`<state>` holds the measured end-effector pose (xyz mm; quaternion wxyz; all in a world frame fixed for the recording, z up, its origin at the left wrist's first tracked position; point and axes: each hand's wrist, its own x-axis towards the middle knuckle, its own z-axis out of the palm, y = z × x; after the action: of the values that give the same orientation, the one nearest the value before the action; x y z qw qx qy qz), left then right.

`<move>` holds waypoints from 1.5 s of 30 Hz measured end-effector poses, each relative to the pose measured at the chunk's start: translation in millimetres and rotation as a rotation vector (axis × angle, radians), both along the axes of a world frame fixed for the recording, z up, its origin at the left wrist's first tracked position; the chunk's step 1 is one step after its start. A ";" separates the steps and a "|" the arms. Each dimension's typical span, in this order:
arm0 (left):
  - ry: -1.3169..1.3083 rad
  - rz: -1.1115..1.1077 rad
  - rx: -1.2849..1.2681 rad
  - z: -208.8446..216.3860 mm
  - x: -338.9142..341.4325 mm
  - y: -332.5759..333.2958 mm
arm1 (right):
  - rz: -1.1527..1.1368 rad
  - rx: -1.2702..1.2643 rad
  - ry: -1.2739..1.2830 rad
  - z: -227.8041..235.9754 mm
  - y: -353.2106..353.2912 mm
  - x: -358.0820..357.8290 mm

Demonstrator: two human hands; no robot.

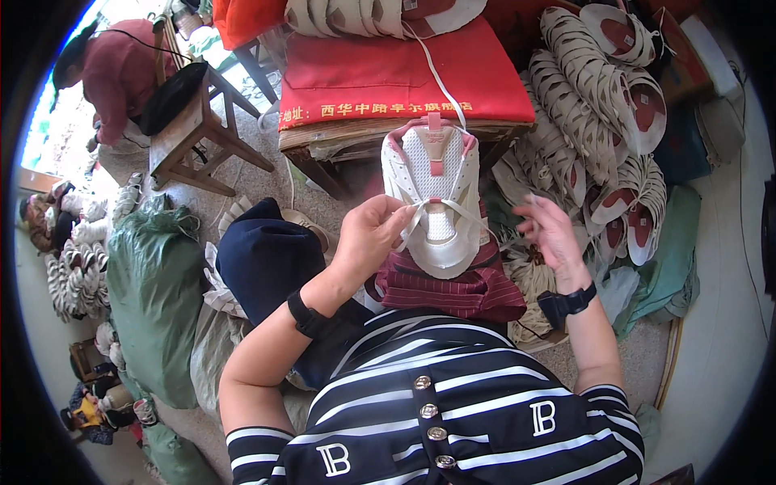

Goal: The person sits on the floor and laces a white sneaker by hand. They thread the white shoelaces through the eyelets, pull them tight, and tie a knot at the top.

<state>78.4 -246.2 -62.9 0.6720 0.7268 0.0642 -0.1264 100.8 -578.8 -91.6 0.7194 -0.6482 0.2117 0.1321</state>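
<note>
A white and beige sneaker [444, 252] with pink lining stands toe toward me, its heel end by the edge of a table covered with red cloth. A white shoelace [464, 214] passes through its lowest eyelets, with an end spreading to either side. My left hand [373, 234] pinches the lace at the shoe's left side. Off to the right of the shoe, my right hand [553, 233] is raised with thumb and fingertips drawn together; what they hold, if anything, is too small to make out. Under the toe lies maroon striped cloth [453, 293].
The red-covered table [388, 77] bears a row of shoe uppers [347, 18], a long white lace trailing from it. Bundled uppers [582, 105] are stacked at the right. Green sacks [153, 299] stand at the left. A person [121, 77] sits near a wooden stool [194, 133].
</note>
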 end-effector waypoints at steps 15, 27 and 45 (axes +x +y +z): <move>-0.138 0.097 0.141 -3.8 6.8 -10.1 | 0.772 -0.277 -0.246 58.1 85.0 35.8; -0.707 -0.063 0.699 10.2 16.3 -11.8 | 1.245 -1.786 -1.083 88.2 145.3 26.4; -0.899 -0.570 1.006 67.6 45.8 7.0 | 1.364 -1.172 -0.905 132.7 108.9 72.2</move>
<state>124.2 -239.1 4.7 0.1592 0.9177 -0.3592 0.0590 172.9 -469.9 41.1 0.0707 -0.8719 -0.4661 0.1323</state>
